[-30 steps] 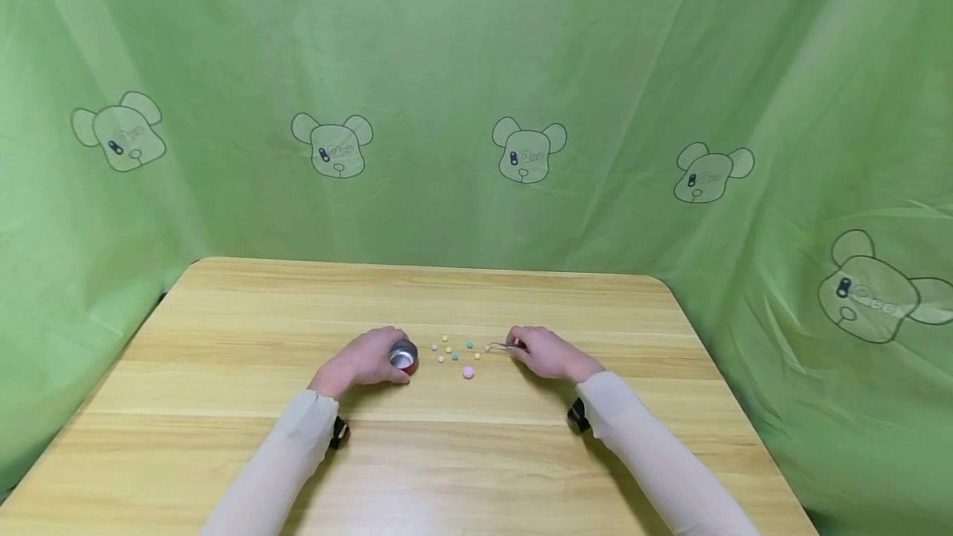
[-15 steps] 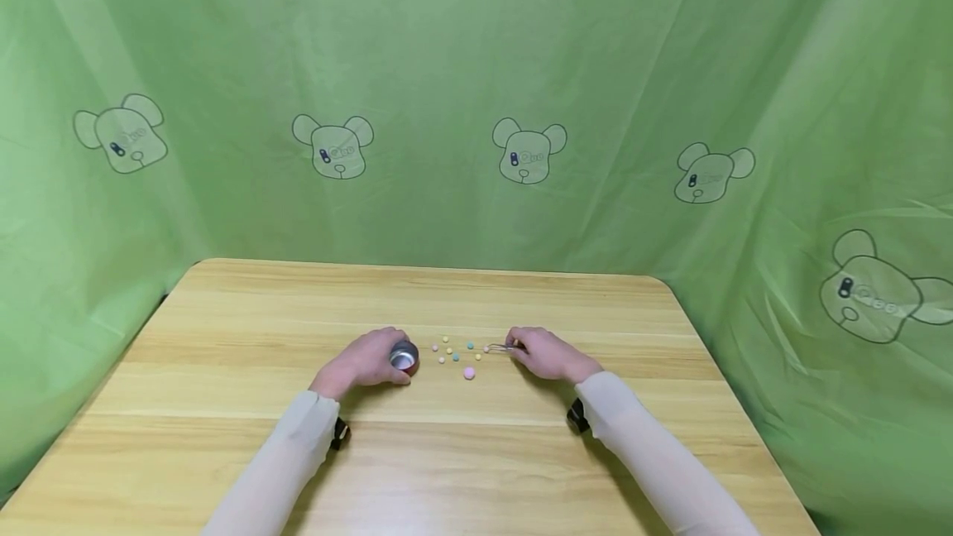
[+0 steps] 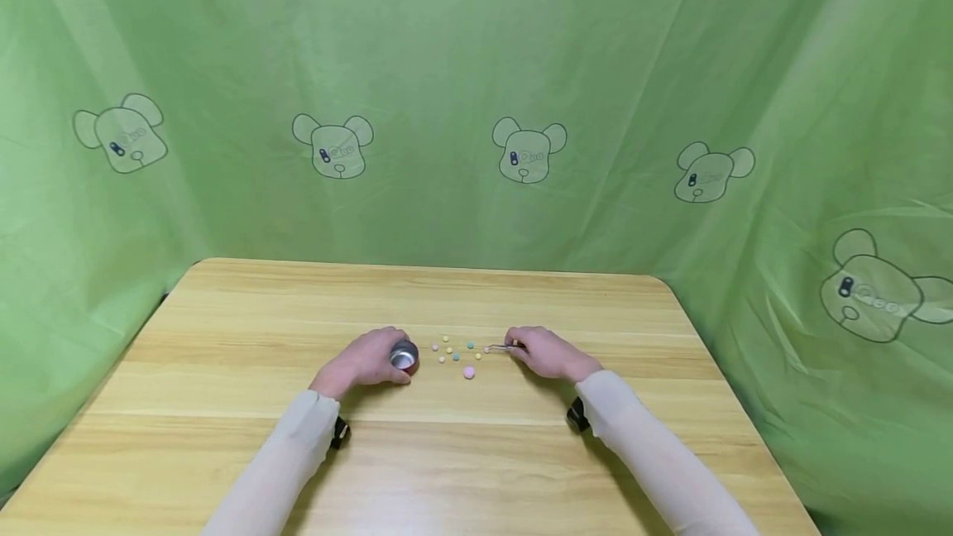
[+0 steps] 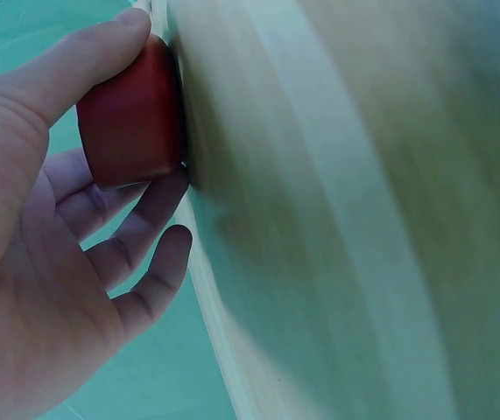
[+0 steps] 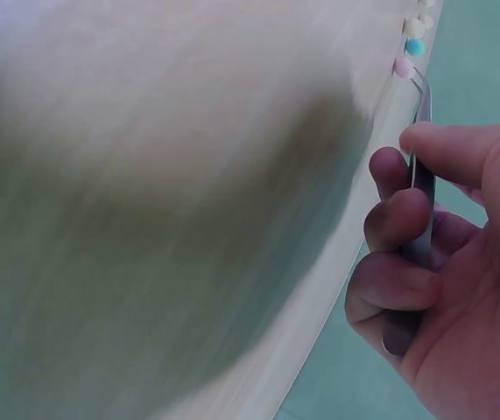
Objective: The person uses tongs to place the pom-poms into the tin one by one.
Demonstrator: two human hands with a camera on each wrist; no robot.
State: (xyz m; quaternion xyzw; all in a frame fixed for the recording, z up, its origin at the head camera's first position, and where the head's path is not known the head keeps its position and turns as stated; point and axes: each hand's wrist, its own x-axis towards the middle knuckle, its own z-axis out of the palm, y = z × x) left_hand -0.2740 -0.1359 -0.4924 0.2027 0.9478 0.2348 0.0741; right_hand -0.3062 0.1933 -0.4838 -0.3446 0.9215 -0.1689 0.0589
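Note:
On the table, my left hand (image 3: pixel 366 358) grips a small round container (image 3: pixel 404 356) with a silvery inside. Its outer wall looks red in the left wrist view, where thumb and fingers curl round the red container (image 4: pixel 131 114). Across from it, my right hand (image 3: pixel 549 352) holds a pair of tweezers (image 5: pixel 424 105) with bent tips, fingers wrapped round the handle. The tips reach a small pink ball (image 5: pixel 403 67); whether they pinch it cannot be told. Several small yellow, blue and pale balls lie between the hands, including a blue ball (image 3: pixel 456 357).
A larger pink ball (image 3: pixel 469 372) lies nearer the person than the small ones. All this stands on a wood-grain table (image 3: pixel 447 453). A green curtain (image 3: pixel 432 40) with printed bear heads hangs behind the table and along its sides.
The two arms of the tweezers look closer together than half a second ago, with the tips still by the same pink ball. The left hand and the container have stayed in place.

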